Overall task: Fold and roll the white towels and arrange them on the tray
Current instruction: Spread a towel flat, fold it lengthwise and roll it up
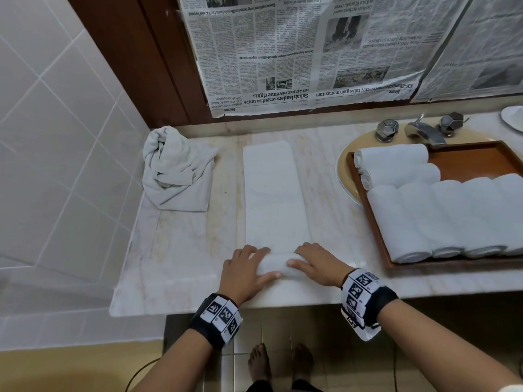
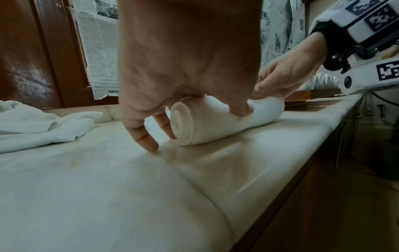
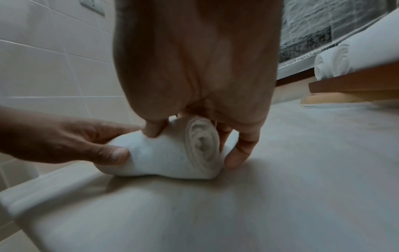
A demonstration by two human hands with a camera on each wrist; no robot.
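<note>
A folded white towel (image 1: 273, 193) lies as a long strip on the marble counter, its near end wound into a roll (image 1: 276, 264) (image 2: 207, 126) (image 3: 172, 153). My left hand (image 1: 249, 274) (image 2: 183, 102) grips the roll's left end, fingers over the top and thumb on the near side. At the right end my right hand (image 1: 314, 264) (image 3: 194, 127) curls round the roll the same way. A wooden tray (image 1: 467, 157) at the right holds several rolled white towels (image 1: 441, 216).
A crumpled white towel (image 1: 177, 171) (image 2: 43, 126) lies at the counter's back left by the tiled wall. The tray sits over a sink with a faucet (image 1: 421, 131) behind. Newspaper (image 1: 297, 52) covers the wall. The counter's front edge (image 1: 283, 304) runs just below my wrists.
</note>
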